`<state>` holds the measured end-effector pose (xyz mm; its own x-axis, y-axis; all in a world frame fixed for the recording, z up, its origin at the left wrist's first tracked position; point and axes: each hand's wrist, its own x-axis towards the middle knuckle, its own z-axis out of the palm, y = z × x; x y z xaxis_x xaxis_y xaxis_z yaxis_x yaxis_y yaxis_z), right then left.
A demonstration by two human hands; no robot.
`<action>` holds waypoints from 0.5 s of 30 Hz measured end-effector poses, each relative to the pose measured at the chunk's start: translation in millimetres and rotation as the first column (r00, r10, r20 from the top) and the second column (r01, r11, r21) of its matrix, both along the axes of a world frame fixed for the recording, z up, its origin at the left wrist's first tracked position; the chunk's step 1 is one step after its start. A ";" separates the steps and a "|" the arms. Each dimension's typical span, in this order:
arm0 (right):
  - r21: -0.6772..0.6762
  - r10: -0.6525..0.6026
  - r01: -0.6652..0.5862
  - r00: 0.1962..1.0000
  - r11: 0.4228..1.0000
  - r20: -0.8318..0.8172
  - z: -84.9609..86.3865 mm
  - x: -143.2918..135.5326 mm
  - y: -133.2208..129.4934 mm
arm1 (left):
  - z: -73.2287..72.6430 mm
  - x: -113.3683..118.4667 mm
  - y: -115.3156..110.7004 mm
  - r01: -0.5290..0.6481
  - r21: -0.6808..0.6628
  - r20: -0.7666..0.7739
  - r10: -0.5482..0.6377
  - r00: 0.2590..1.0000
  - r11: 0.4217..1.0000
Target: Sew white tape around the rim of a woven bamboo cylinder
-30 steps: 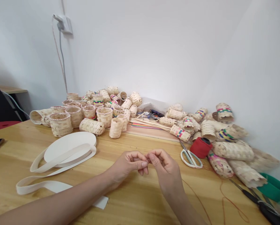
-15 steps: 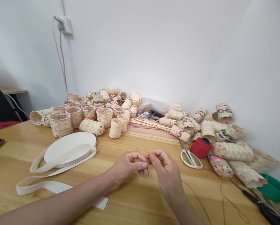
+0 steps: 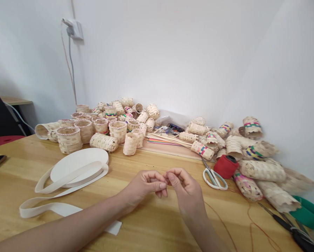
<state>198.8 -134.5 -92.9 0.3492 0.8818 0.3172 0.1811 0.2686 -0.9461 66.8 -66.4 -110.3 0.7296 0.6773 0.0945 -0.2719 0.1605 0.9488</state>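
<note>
left hand (image 3: 145, 188) and right hand (image 3: 188, 192) are both pinched closed left of the scissors (image 3: 211, 172), can't really tell on what, red spool (image 3: 225, 167) just right of those

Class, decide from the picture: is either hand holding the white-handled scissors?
No, the white-handled scissors lie on the table beside the red spool, while the left hand and right hand are together, away from them.

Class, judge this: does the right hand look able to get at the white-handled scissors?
Probably yes: nothing visible blocks the right hand from the nearby scissors, though its fingers are curled close to the left hand.
</note>
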 end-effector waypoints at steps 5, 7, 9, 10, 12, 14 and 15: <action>-0.003 0.045 -0.045 0.997 0.999 -0.055 -2.5 0.4 1.5 | -1.0 -0.5 1.8 0.002 0.016 0.020 -0.002 1.000 1.000; 0.021 0.027 -0.025 0.995 0.999 -0.094 -3.0 -2.0 1.3 | -1.0 -0.4 2.8 0.003 0.018 0.029 -0.003 1.000 1.000; 0.031 0.018 -0.014 0.993 0.999 -0.115 -3.5 -3.9 0.9 | -1.3 -0.3 3.5 0.006 0.023 0.030 -0.007 1.000 1.000; 0.027 0.023 -0.020 0.993 0.999 -0.115 -3.7 -4.3 0.9 | -1.5 -0.2 3.7 0.007 0.023 0.029 -0.008 1.000 1.000; 0.019 0.035 -0.033 0.993 0.999 -0.112 -3.9 -4.2 0.9 | -2.0 0.0 4.0 0.009 0.025 0.031 -0.010 0.999 1.000; 0.022 0.044 -0.042 0.992 0.999 -0.119 -3.6 -3.7 0.9 | -2.3 0.0 4.3 0.007 0.028 0.034 -0.007 0.999 1.000; 0.029 0.048 -0.045 0.991 0.999 -0.128 -3.3 -3.5 0.9 | -2.5 0.0 4.6 0.004 0.030 0.036 -0.005 0.999 1.000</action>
<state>195.3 -133.6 -96.2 0.3473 0.8902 0.2949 0.0449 0.2983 -0.9534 66.8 -61.8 -112.7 0.7281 0.6707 0.1413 -0.3058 0.1333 0.9427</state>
